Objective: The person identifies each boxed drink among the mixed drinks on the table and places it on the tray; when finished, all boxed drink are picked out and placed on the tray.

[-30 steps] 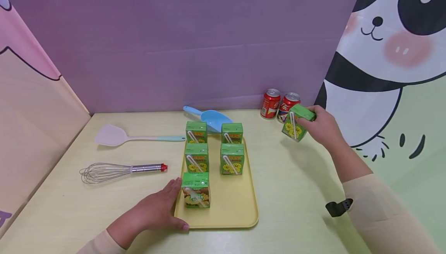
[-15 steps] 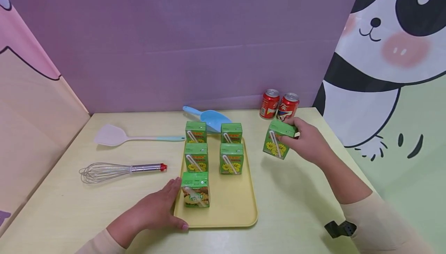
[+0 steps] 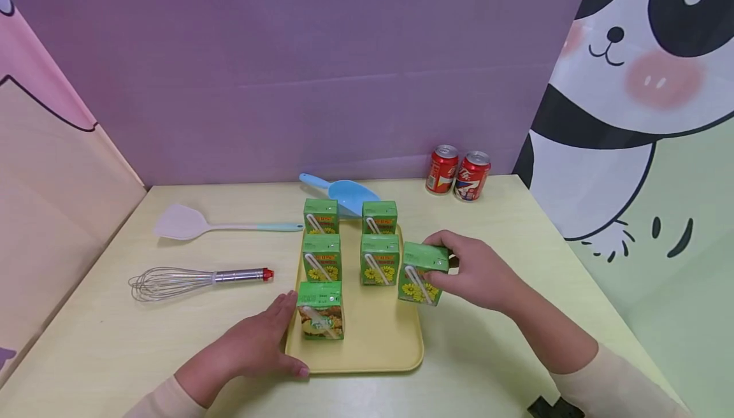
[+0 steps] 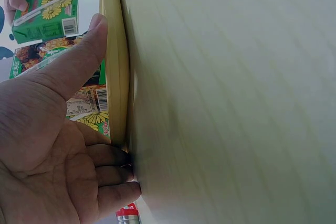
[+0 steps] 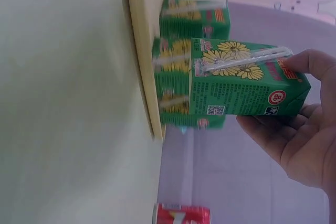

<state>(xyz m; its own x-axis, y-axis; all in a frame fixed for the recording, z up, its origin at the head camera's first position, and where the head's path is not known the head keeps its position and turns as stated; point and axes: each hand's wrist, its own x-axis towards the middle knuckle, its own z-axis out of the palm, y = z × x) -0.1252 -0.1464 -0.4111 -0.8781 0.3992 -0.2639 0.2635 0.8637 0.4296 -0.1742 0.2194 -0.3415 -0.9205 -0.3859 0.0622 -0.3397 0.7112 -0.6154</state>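
Observation:
My right hand (image 3: 473,271) grips a green drink carton (image 3: 421,274) with yellow flowers and a straw on its front. In the right wrist view the thumb and fingers hold the carton (image 5: 241,80) near its top, above the tray's level. It hangs over the right edge of a yellow tray (image 3: 378,341). Several similar cartons stand on the tray in two columns, among them one with a brown food picture (image 3: 321,313) at the front left. My left hand (image 3: 258,341) rests against the tray's left edge, its thumb at the front corner and fingers extended.
Left of the tray lie a whisk (image 3: 201,281) and a pale spatula (image 3: 223,227). A blue scoop (image 3: 346,195) lies behind the tray. Two red cans (image 3: 441,169) stand at the back right, before a purple backdrop (image 3: 344,74).
My right hand has carried the drink carton from beside the red cans leftward and toward me, to the tray's right edge. The left hand has stayed at the tray.

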